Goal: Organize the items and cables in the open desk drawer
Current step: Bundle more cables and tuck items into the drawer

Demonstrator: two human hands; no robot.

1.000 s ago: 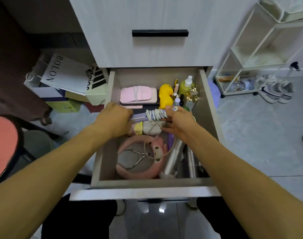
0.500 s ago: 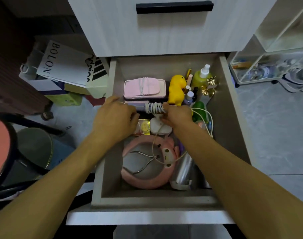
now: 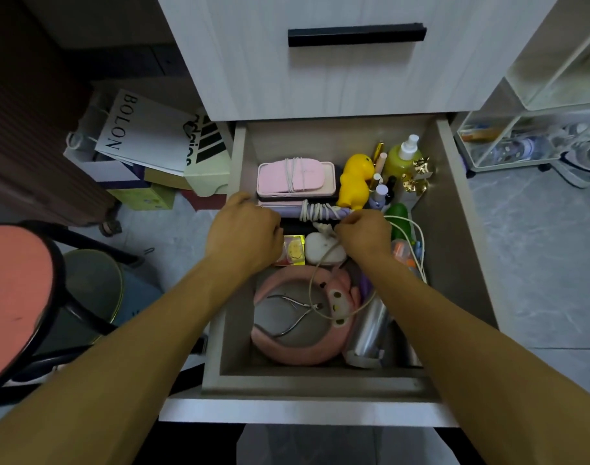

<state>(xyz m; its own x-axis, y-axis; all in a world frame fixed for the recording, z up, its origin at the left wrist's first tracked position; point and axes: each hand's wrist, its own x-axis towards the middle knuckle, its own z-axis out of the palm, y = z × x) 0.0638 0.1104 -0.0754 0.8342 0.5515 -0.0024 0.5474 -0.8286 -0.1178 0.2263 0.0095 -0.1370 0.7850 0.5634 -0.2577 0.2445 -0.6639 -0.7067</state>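
Note:
The open drawer (image 3: 454, 229) holds many small items. My left hand (image 3: 245, 231) grips the left end of a purple flat device (image 3: 334, 213) that has a white cable (image 3: 315, 211) wound round its middle. My right hand (image 3: 362, 234) pinches the loose part of that cable beside a white charger (image 3: 324, 253); the cable runs on in a loop over a pink plush headband (image 3: 297, 347). Metal nippers (image 3: 295, 312) lie inside the headband. Behind sit a pink case (image 3: 295, 177) with a cord round it, a yellow duck toy (image 3: 355, 182) and a green spray bottle (image 3: 402, 159).
A closed drawer with a black handle (image 3: 355, 35) is above. Paper bags and boxes (image 3: 146, 139) stand on the floor to the left, next to a red stool (image 3: 15, 297). A white wire rack (image 3: 538, 129) and shoes are to the right. A silver tube (image 3: 371, 330) lies at the drawer's front right.
The camera has come closer to the drawer. My right hand has slid a little down from the wound coil and now pinches the loose cable by the charger. My left hand holds on as before.

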